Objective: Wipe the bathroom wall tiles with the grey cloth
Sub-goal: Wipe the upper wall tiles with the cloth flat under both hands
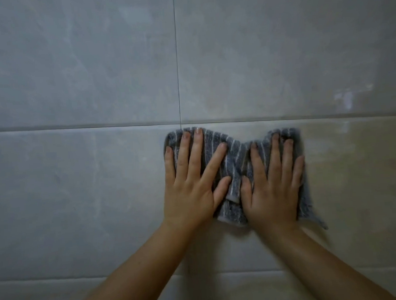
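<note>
Both hands, left hand (189, 187) and right hand (272, 191), press flat with fingers (198, 149) straight on grey cloth (233, 164) against wall tile (80, 190) below grout line; advise even pressure, overlapping strokes.

A grey cloth (236, 168) with thin white stripes is pressed flat against the grey wall tiles (74, 76) by 2 bare hands set side by side. The left hand (192, 184) is spread over the cloth's left half, the right hand (274, 184) over its right half, fingers straight and pointing up. The cloth's top edge lies just under a horizontal grout line (76, 128), and 1 vertical grout line (177, 59) runs above it.
</note>
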Action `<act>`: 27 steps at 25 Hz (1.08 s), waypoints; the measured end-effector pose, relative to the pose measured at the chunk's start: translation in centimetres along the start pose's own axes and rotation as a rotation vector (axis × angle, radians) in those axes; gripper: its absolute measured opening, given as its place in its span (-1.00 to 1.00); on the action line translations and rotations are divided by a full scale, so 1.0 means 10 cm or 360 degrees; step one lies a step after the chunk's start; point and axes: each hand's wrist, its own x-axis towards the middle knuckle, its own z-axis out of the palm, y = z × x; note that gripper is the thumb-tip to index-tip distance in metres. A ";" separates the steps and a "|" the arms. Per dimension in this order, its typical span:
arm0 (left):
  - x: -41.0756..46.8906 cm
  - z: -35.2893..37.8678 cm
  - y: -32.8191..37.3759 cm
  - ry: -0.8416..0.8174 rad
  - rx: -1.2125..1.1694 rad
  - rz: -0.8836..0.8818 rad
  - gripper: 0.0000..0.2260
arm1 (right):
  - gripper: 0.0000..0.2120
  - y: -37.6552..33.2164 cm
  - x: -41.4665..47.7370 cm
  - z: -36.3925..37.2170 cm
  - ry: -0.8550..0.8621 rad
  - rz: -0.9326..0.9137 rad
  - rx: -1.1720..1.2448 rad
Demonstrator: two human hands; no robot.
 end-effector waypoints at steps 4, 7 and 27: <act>-0.06 -0.04 -0.13 -0.0051 0.0076 0.0033 -0.47 | -0.41 -0.12 -0.01 0.02 -0.0071 -0.0293 0.0026; 0.33 -0.04 -0.04 0.0010 0.0066 -0.0043 -0.48 | -0.42 0.03 0.44 -0.06 -0.0031 -0.0334 0.0103; 0.73 0.18 0.91 0.0054 -0.0171 -0.0002 -0.47 | -0.49 0.92 0.44 -0.14 0.0109 0.0241 -0.0041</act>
